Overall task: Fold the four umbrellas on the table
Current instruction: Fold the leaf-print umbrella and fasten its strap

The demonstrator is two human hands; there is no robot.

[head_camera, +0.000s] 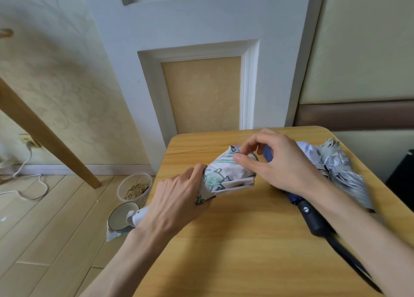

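Note:
A white umbrella with green and black drawings (226,173) lies across the wooden table (235,240), its white handle (136,216) sticking out past the left edge. My left hand (177,198) is wrapped around its lower canopy. My right hand (275,162) pinches the cloth near its top end with thumb and forefinger. Under my right forearm lies a dark blue umbrella (293,198) with a black handle (313,220). A grey silvery umbrella (345,173) and a pale lilac one (308,150) lie loosely gathered at the table's right side.
On the floor left of the table stand a clear tub of seeds (135,188) and a white bowl (122,216). A slanted wooden leg (44,133) and white cables (26,180) are further left. The wall and a white panel are close behind the table.

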